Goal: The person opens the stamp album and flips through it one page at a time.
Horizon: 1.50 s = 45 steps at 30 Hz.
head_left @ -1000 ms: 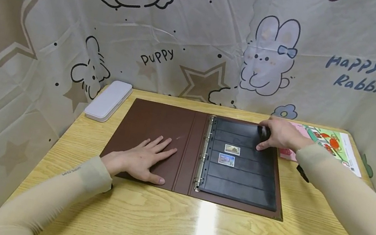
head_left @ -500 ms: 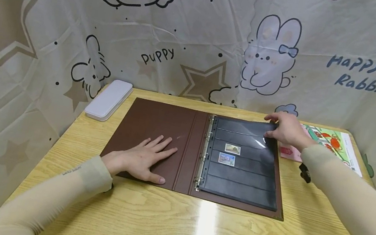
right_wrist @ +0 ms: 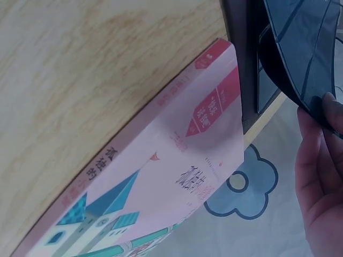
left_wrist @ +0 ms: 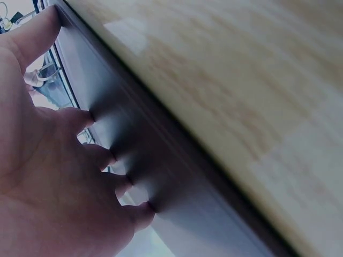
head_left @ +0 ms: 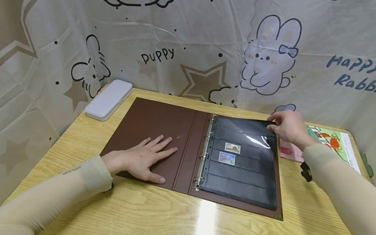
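Note:
A brown ring binder [head_left: 168, 124] lies open on the table, its metal rings [head_left: 204, 152] holding black stamp pages. My left hand [head_left: 142, 160] rests spread on the bare inner cover; in the left wrist view its fingertips touch the brown surface. At the far right corner, my right hand [head_left: 288, 127] pinches the top black page [head_left: 242, 175] between thumb and fingers. That corner is lifted and bent, as the page [right_wrist: 305, 48] shows in the right wrist view. Two small stamps, one yellowish [head_left: 232, 148] and one blue [head_left: 227, 158], sit in its clear strips.
Behind the binder's right side lies a pink book [right_wrist: 187, 139], with a colourful green-and-red cover [head_left: 335, 141] beside it. A white flat case [head_left: 109, 100] stands at the table's back left. A patterned cloth [head_left: 195, 30] hangs behind the wooden table [head_left: 154, 225].
My right hand has moved slightly back and right to the page's far corner, and that corner has risen with a glare across it. The left hand stays in place.

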{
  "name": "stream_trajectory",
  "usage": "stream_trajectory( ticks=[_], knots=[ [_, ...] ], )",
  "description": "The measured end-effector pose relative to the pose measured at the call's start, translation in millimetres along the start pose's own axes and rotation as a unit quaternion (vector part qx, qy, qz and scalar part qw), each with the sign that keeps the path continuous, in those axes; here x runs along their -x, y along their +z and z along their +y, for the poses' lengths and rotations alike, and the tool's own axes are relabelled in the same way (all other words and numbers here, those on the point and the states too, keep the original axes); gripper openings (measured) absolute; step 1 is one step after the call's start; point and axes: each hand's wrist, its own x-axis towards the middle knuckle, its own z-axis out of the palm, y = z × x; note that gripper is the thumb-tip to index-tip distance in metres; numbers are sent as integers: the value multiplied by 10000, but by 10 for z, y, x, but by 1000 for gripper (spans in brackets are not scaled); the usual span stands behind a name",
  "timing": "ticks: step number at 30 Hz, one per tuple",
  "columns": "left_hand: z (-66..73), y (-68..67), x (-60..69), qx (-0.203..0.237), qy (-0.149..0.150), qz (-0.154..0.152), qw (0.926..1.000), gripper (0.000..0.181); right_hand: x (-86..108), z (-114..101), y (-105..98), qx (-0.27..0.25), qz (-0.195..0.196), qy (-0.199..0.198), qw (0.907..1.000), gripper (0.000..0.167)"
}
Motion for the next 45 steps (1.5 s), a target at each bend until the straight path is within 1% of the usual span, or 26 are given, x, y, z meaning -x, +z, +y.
stream_trajectory(
  ticks=[5, 10, 13, 16, 21, 27, 30, 34, 39, 45],
  knots=[
    [-11, 1, -5, 1, 5, -12, 10000, 106, 24, -15, 1, 109, 161, -99, 9998, 23],
    [-26, 9, -8, -19, -5, -12, 10000, 106, 68, -33, 11, 122, 316, -87, 9994, 25],
    [-27, 9, -6, -14, -2, 4, 10000, 107, 94, -43, 15, -135, 344, 24, 9993, 27],
    [-27, 11, -9, -48, -28, -16, 10000, 107, 131, -45, 4, -529, 328, 123, 9980, 29],
    [-25, 18, -19, -107, -55, -52, 9999, 107, 237, -41, -34, -1088, 251, 264, 9934, 42],
    [-11, 8, -7, -49, -20, -17, 10000, 106, 388, -13, -43, -1692, -46, 495, 9843, 63],
    [-4, 1, -1, -19, -32, -13, 10000, 106, 468, 7, -38, -1859, -215, 510, 9810, 70],
    [-3, 3, -2, -20, -43, -10, 10000, 106, 579, 39, -6, -2021, -424, 504, 9771, 74],
    [-8, 10, -4, -47, -34, -9, 10000, 106, 717, 29, 38, -2599, -667, 570, 9616, 79],
    [-11, 8, 0, -53, -33, -19, 10000, 106, 863, -7, 55, -2895, -840, 661, 9512, 83]
  ],
)
